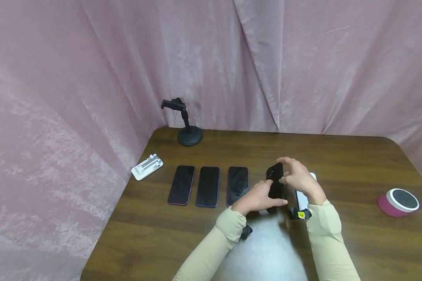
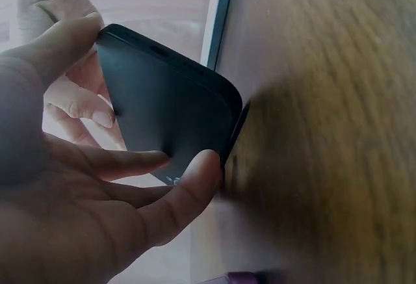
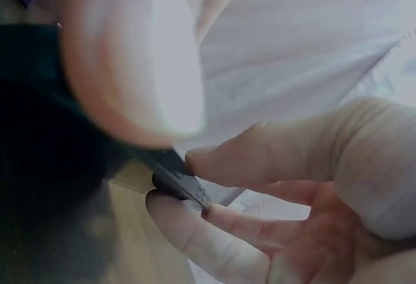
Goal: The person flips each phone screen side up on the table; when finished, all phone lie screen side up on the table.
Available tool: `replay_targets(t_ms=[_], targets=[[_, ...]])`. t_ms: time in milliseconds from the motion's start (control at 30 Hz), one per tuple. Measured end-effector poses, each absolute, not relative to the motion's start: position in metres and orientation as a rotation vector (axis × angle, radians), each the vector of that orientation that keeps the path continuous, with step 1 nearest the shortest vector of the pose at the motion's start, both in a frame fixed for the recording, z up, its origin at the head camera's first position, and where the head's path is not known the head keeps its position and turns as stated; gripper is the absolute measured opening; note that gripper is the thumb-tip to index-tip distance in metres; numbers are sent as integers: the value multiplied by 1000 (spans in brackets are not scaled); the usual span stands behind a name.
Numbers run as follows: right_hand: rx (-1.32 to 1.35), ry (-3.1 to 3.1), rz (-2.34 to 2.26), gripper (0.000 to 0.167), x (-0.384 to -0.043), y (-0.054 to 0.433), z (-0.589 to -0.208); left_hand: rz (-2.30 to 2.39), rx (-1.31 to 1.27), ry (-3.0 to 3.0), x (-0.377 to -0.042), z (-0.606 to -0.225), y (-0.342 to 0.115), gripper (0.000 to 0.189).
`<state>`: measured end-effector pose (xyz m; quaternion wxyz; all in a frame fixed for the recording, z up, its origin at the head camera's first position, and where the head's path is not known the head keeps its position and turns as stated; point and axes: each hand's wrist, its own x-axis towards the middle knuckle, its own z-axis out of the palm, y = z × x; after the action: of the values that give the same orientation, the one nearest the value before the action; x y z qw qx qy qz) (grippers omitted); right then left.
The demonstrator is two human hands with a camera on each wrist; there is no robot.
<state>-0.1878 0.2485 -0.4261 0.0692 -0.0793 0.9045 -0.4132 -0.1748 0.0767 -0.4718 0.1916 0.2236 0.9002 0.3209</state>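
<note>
A black phone [image 1: 276,187] is held tilted just above the table, its back with the camera bump turned up in the head view. My left hand [image 1: 258,197] grips its near end; in the left wrist view the thumb is at one corner and fingers touch the back of the phone [image 2: 172,95]. At the far right edge, my right hand [image 1: 300,180] pinches the phone; a dark edge [image 3: 185,180] shows between thumb and fingers in the right wrist view. A white-edged phone [image 1: 302,200] lies partly hidden beneath the right hand.
Left of the hands lie three dark-screened phones [image 1: 208,186] in a row. Farther left is a white folding stand [image 1: 147,168]. A black phone holder [image 1: 190,136] stands at the back edge, and a pink-and-white round object [image 1: 395,205] sits at the right.
</note>
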Motion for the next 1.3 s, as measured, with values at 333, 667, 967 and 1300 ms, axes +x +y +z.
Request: replay_targets(t_ms=[333, 667, 967, 1300], targets=[[-328, 2484, -1602, 62, -195, 251, -436, 1069, 578, 2419, -180, -464, 65, 81], [-441, 2272, -1678, 56, -204, 258, -470, 1312, 531, 2161, -184, -464, 51, 71], [-444, 2234, -1687, 59, -206, 260, -479, 1290, 651, 2147, -184, -460, 50, 38], [-379, 2259, -1676, 57, -207, 254, -476, 1298, 635, 2210, -182, -456, 54, 35]])
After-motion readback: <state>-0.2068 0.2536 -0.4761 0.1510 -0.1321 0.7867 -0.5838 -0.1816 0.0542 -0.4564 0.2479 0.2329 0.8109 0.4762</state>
